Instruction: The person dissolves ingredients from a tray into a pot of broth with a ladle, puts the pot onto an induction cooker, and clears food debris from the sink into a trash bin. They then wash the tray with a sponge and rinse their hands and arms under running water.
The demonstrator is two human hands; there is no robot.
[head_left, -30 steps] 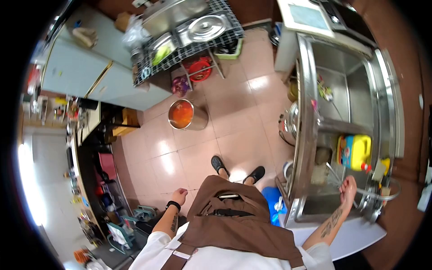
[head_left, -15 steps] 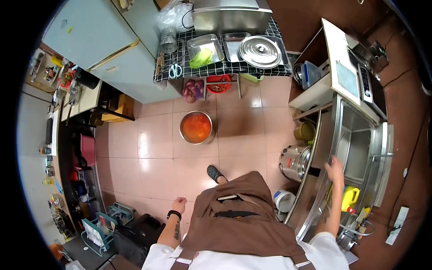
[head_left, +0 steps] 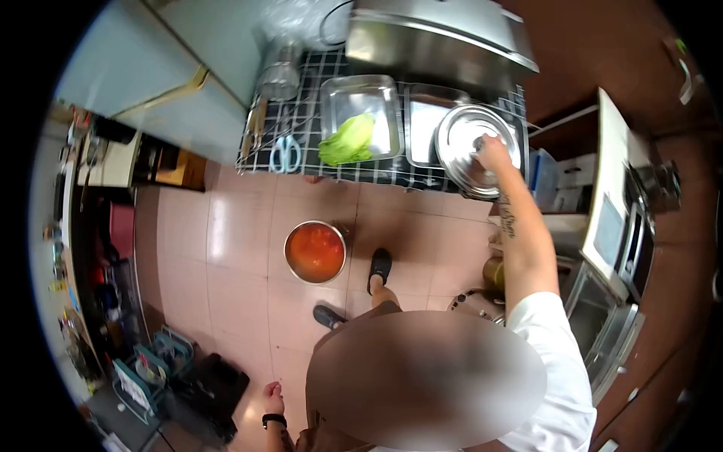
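My right hand (head_left: pixel 491 153) is closed on the knob of a round metal lid (head_left: pixel 461 140), which lies over trays at the right end of the checkered table. My left hand (head_left: pixel 273 398) hangs low beside my body, fingers loosely curled, touching nothing that I can make out. A metal pot (head_left: pixel 345 252) of orange-red liquid stands on the floor between the table and my feet. Left of the lid, a green leafy vegetable (head_left: pixel 349 140) lies in a rectangular metal tray (head_left: pixel 392 113). Light-blue scissors (head_left: pixel 285 154) are at the table's left end.
A metal box (head_left: pixel 437 49) stands at the back of the table. The fridge (head_left: pixel 128 56) is at upper left, the metal sink (head_left: pixel 595 301) at right. Teal racks (head_left: pixel 139 380) and a black bag (head_left: pixel 215 392) stand at lower left.
My right hand has moved from over the sink to the lid on the table and closed on its knob. My body has come nearer to the table. My left hand still hangs low.
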